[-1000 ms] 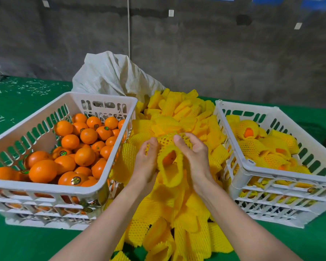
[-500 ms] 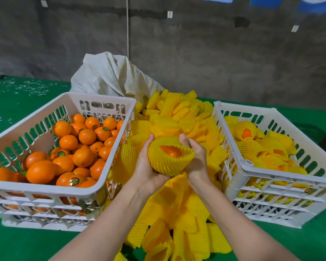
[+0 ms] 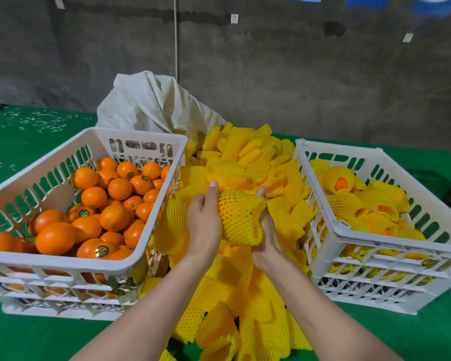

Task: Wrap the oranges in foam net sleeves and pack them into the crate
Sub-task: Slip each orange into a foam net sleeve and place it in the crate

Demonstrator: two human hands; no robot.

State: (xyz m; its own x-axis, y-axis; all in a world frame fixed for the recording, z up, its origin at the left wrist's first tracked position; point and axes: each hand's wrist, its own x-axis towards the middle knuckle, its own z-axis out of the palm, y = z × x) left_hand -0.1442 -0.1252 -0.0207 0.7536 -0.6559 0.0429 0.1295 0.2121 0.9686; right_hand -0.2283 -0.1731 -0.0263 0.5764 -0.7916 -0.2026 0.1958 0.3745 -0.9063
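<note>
Starting at the left edge of the green table (image 3: 31, 340), we have a white crate (image 3: 63, 260) heaped with bare oranges (image 3: 115, 217), many of them carrying stickers. Behind its far right corner slumps a white woven sack (image 3: 151, 105). Between the two crates spreads a pile of yellow foam net sleeves (image 3: 245, 157), running from the sack down to the table's near edge. Above that pile our left hand (image 3: 203, 225) and right hand (image 3: 270, 238) cup one sleeved orange (image 3: 241, 217) between them, both closed round it, the left thumb upright along its side. Orange skin shows through the mesh. Towards the right edge stands a second white crate (image 3: 354, 238), holding wrapped oranges (image 3: 346, 201).
</note>
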